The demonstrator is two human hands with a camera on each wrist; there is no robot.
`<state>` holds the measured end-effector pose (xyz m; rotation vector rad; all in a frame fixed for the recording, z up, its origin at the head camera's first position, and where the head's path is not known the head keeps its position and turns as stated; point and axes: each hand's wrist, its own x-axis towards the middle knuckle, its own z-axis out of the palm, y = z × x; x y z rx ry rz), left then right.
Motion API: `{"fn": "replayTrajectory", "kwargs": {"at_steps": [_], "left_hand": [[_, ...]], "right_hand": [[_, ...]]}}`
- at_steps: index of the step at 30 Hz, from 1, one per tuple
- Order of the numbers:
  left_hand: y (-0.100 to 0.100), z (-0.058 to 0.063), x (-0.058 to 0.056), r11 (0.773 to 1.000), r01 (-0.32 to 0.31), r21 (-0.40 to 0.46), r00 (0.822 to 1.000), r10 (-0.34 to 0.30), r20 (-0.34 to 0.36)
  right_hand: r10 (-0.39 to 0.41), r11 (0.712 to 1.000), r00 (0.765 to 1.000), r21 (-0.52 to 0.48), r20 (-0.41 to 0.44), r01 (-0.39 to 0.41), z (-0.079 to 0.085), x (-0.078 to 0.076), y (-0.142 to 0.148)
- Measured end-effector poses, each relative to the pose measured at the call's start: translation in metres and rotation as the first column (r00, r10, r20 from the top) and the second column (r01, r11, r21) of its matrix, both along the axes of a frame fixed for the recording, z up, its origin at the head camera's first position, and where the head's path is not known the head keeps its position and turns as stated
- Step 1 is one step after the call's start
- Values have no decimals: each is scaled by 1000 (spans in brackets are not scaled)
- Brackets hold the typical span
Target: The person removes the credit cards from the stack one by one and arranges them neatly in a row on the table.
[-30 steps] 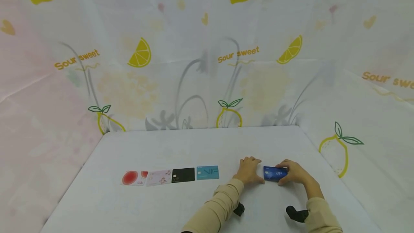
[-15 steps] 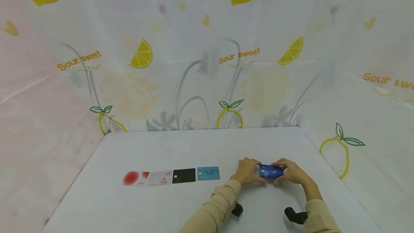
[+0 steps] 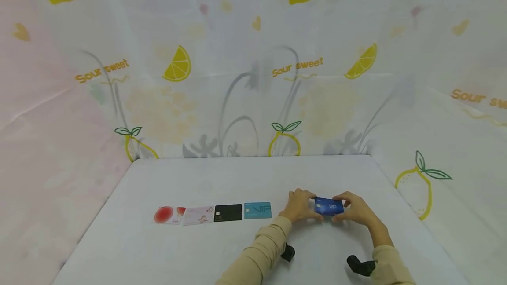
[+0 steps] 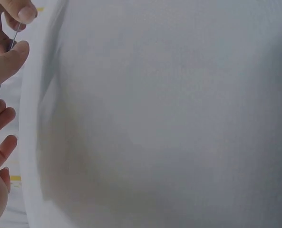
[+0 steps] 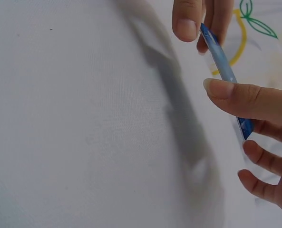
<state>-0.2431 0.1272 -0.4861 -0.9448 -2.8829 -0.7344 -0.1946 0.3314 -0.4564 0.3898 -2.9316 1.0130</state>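
A dark blue card marked VIP (image 3: 329, 206) is between my two hands. My left hand (image 3: 299, 205) pinches its left end, and my right hand (image 3: 355, 209) its right end, each with the thumb on the near face. Seen nearly edge-on in the right wrist view, the blue card (image 5: 220, 59) stands tilted above the white surface. The right thumb (image 5: 245, 99) crosses it while the other fingers lie behind, partly hidden. In the left wrist view the card is only a thin line, with the left thumb (image 4: 8, 65) across it.
To the left lie a teal VIP card (image 3: 258, 210), a black card (image 3: 228, 213), a pale pink card (image 3: 198, 215) and a white card with red circles (image 3: 163, 215), in a row on the white table (image 3: 198, 250). A lemon-printed cloth (image 3: 237, 113) hangs behind.
The blue card has moved left and slightly away. At first the right hand alone held it; the left hand now grips its other end. The row of cards stays in place.
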Motion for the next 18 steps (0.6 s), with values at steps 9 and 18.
{"fn": "replayTrajectory", "kwargs": {"at_steps": [9, 18], "left_hand": [[-20, 12, -7, 998, 42, 38, 992, -46, 120], [-38, 12, -13, 999, 40, 32, 993, -43, 107]], "right_hand": [[6, 1000, 1000, -26, -25, -7, -3, -4, -11], [12, 999, 999, -30, -48, -13, -8, -9, -29]]}}
